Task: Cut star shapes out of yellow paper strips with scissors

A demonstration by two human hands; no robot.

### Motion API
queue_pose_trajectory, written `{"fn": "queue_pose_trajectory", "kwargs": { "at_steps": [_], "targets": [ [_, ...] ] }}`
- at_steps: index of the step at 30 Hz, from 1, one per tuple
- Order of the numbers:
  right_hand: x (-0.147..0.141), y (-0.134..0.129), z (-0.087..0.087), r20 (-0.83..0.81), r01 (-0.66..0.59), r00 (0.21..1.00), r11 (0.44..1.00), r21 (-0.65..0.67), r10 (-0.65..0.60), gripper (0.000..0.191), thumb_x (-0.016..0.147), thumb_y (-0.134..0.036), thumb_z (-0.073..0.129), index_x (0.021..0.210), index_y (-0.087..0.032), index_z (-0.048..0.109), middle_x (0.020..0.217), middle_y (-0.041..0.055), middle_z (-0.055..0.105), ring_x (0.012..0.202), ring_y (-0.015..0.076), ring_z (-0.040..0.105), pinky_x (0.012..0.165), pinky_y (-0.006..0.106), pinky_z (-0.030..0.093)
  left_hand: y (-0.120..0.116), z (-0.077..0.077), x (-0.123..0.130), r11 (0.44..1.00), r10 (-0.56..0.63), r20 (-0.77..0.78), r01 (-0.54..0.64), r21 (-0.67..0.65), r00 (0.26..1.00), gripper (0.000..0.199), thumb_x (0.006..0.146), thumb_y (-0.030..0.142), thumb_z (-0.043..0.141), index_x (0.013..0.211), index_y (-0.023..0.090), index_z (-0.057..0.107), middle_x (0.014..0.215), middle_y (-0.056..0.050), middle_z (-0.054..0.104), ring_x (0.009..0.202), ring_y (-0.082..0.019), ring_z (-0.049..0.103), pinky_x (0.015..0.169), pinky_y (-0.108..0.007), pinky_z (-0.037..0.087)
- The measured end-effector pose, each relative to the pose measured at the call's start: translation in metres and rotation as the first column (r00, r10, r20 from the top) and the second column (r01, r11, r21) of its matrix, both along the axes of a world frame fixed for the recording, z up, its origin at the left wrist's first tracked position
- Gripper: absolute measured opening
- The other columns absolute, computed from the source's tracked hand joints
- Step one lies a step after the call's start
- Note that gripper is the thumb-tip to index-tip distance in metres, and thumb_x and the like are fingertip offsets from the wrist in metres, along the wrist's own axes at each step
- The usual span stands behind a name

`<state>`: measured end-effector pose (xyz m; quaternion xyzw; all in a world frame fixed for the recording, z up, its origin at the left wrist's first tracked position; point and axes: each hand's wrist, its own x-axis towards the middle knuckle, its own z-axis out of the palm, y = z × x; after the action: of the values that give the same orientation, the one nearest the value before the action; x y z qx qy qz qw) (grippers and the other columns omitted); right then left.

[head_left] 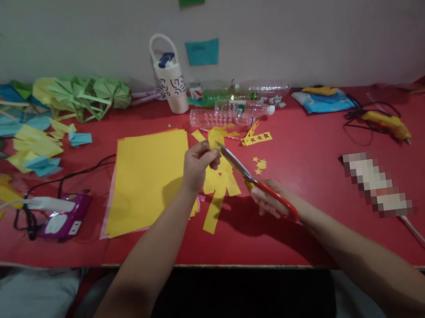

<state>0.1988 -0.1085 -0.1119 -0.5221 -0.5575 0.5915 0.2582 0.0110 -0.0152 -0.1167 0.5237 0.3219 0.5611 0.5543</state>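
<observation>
My left hand (202,161) pinches a small yellow paper piece (216,139) above a loose pile of yellow strips (217,211). Red-handled scissors (251,177) are in my right hand (267,201), their blades pointing up and left with the tip close to my left fingertips. How much paper lies between the blades is too small to tell. A few small yellow stars (260,164) lie right of the strips, below a strip with star-shaped holes (262,138). Left of my left hand is a stack of yellow sheets (149,179).
Plastic bottles (230,113) and a white tumbler (173,89) stand or lie near the wall. Folded green paper (84,94) fills the back left. A purple power strip (66,216) with cables is at left. Right are a yellow glue gun (388,124) and a blue packet (323,100).
</observation>
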Motion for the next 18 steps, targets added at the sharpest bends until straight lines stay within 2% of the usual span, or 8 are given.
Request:
{"fn": "queue_pose_trajectory", "kwargs": {
  "at_steps": [11,18],
  "targets": [
    [0.0007,0.0028,-0.0017,0.001,-0.005,1.0,1.0,0.003,0.005,0.057,0.073,-0.075,0.062,0.06,-0.024,0.043,0.035,-0.013,0.037,0.025,0.0054,0.036,0.047,0.028,0.054,-0.0006,0.0073,0.0004,0.999,0.021,0.058,-0.018,-0.046,0.998,0.016,0.064,0.024,0.06,0.052,0.02,0.049,0.044,0.005,0.051,0.039,-0.006,0.045,0.042,-0.022,0.038],
    [0.0023,0.0032,-0.0054,0.0,-0.037,0.999,0.999,0.029,0.037,0.053,0.079,-0.07,0.06,0.061,-0.024,0.044,0.034,-0.0122,0.038,0.027,0.0063,0.038,0.048,0.028,0.054,0.0007,0.0075,-0.0006,0.998,0.041,0.079,-0.037,-0.056,0.996,0.016,0.066,0.028,0.062,0.054,0.02,0.053,0.046,0.005,0.051,0.04,-0.005,0.044,0.042,-0.021,0.037]
  ]
}}
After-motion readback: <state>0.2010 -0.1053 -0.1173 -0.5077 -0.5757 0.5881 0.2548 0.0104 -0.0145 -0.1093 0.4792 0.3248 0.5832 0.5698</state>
